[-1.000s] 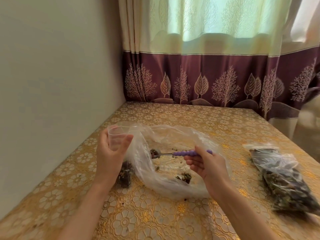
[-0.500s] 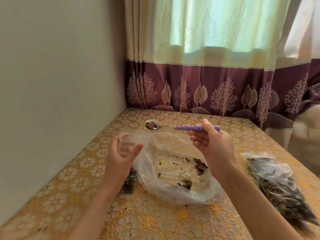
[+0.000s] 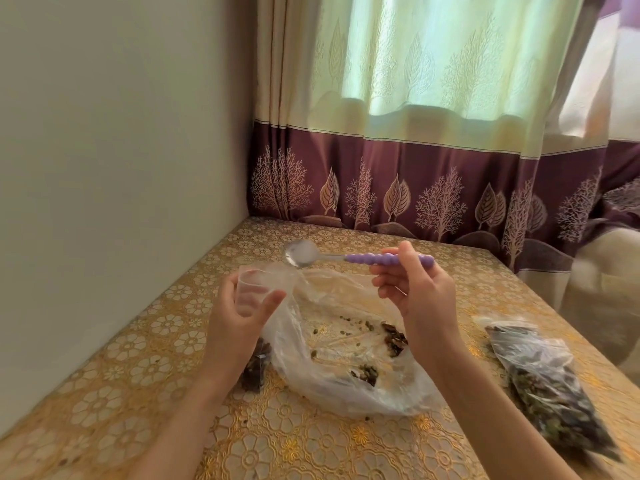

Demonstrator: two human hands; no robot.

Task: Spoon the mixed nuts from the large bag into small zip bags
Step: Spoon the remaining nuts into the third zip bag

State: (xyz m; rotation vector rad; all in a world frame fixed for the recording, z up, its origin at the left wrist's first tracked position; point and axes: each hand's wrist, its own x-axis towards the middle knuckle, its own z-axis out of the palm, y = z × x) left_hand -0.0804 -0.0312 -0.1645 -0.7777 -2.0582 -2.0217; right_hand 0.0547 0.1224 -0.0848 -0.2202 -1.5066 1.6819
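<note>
Bench (image 3: pixel 138 393): covered with a gold, flower-patterned cloth; it carries all the bags.
Big bag (image 3: pixel 346 382): clear plastic, lying slack at the bench's middle between the two forearms, mouth facing away; nearly emptied.
Nuts (image 3: pixel 393 337): a few small dark heaps and loose bits inside the big bag.
Full bags (image 3: pixel 547 382): small clear bags packed with dark nuts, lying on the bench well to the right of the big bag, partly blurred.
Left hand (image 3: pixel 239 313): raised just left of the big bag, thumb and fingers curled round the rim of the small bag, keeping its mouth wide.
Small bag (image 3: pixel 254 289): clear, held upright with its mouth up; its lower part hangs behind the left wrist, with dark nuts showing there just above the bench.
Right hand (image 3: pixel 415 292): raised above the big bag, fingers and thumb pinching the spoon's purple handle.
Spoon (image 3: pixel 360 257): held about level, handle beaded and purple, metal bowl pointing left, just above and beside the small bag's mouth; the bowl looks shiny and bare, though blurred.
Wall (image 3: pixel 104 168): plain and pale, along the bench's left edge.
Curtain (image 3: pixel 433 133): behind the bench, pale green above, maroon below with tree and leaf prints.
</note>
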